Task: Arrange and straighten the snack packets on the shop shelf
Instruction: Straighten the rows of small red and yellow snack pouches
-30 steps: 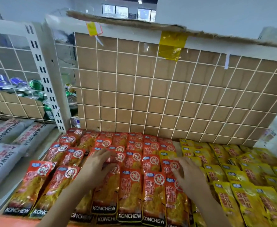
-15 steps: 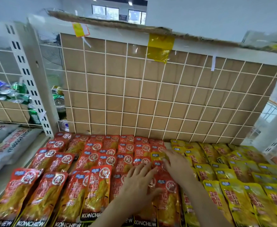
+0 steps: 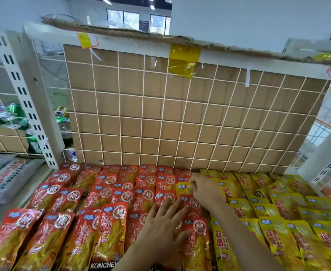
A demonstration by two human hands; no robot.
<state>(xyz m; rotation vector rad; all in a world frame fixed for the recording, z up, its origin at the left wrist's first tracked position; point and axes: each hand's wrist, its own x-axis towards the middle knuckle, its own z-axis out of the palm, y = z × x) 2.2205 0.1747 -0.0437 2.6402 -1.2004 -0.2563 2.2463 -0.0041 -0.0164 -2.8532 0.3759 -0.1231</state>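
"KONCHEW" in white on the black bottom band of a red snack packet (image 3: 109,237); grey sacks (image 3: 8,178) at left carry red lettering, unreadable; packet characters too blurred.

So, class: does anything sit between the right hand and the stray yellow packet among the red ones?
Nothing visible does: the right hand already has its fingers on the yellow packet.

Two bare forearms enter from the bottom edge — no sleeves visible on either. Left hand (image 3: 163,225) and right hand (image 3: 207,189) both ungloved; no rings, watch or bracelet visible on fingers or wrists. Nails short, unpainted as far as visible — nothing else of the person shows.
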